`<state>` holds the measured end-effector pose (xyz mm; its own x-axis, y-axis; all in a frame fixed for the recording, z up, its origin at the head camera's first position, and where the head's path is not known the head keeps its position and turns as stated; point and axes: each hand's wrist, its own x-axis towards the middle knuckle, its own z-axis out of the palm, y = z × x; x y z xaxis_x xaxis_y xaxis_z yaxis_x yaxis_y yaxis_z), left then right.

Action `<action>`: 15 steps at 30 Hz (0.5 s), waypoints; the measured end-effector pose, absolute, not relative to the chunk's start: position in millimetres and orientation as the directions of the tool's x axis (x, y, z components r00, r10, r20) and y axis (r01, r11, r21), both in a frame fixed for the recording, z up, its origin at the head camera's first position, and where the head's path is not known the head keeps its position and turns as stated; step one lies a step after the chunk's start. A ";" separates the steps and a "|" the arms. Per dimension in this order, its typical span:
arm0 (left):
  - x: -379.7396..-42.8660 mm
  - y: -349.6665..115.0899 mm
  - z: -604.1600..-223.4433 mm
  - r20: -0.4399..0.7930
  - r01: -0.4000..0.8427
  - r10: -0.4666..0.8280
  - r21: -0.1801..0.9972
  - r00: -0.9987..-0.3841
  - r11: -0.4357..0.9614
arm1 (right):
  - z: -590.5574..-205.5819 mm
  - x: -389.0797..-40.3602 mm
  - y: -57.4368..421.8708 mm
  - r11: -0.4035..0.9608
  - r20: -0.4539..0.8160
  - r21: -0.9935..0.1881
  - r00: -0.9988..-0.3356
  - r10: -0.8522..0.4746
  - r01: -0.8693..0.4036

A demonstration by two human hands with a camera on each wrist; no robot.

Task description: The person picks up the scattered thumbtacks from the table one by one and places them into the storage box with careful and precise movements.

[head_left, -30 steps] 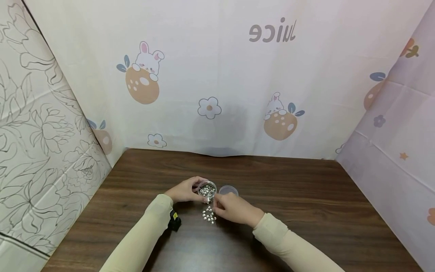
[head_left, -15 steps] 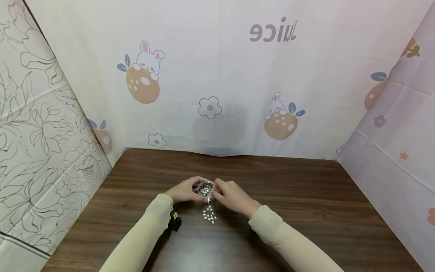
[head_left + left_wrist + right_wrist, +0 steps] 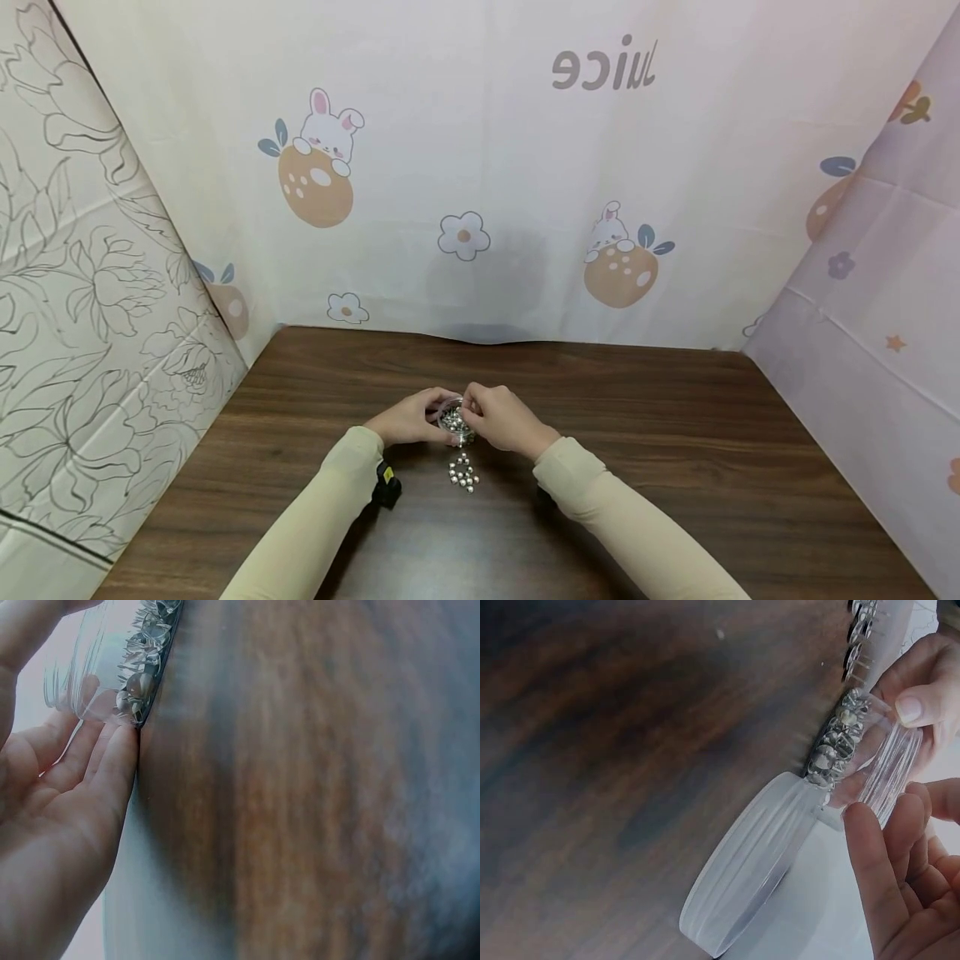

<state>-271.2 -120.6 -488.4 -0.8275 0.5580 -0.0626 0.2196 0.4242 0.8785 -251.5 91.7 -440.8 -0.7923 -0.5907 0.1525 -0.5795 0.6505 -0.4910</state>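
Right hand (image 3: 504, 417) has scooted toward eleven o'clock over the last second, from beside the loose tacks (image 3: 463, 477) to the jar (image 3: 892, 769), fingers now at its three o'clock edge. Can't tell if it's pinching anything. Left hand (image 3: 411, 419) is basically parked, fingers wrapped round the jar from nine o'clock. Jar's upright on the table (image 3: 637, 467), with a pile of silver tacks inside. Loose ones haven't budged, just off its six o'clock. Right wrist cam puts the lid (image 3: 742, 859) near the jar, between seven and eight.
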 end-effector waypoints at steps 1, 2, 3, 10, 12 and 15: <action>-271.2 -120.6 -488.6 -0.063 0.219 0.557 0.878 -0.828 0.425 | -440.3 -251.9 91.5 0.657 0.141 -0.493 -0.798 -0.586 -0.570; -271.2 -120.6 -488.8 -0.063 0.219 0.559 0.879 -0.827 0.424 | -440.1 -252.3 91.3 0.663 0.133 -0.494 -0.803 -0.581 -0.562; -271.1 -120.5 -489.0 -0.063 0.220 0.560 0.879 -0.826 0.424 | -439.9 -252.6 91.4 0.667 0.127 -0.495 -0.805 -0.579 -0.557; -270.5 -119.2 -489.9 -0.065 0.216 0.563 0.882 -0.824 0.419 | -441.1 -249.1 95.5 0.669 0.135 -0.492 -0.808 -0.573 -0.556; -270.6 -119.2 -490.0 -0.065 0.217 0.564 0.882 -0.823 0.418 | -442.4 -247.0 97.6 0.670 0.137 -0.484 -0.805 -0.577 -0.562; -270.8 -119.8 -490.2 -0.065 0.218 0.561 0.880 -0.825 0.422 | -444.3 -243.0 100.5 0.661 0.147 -0.478 -0.794 -0.590 -0.579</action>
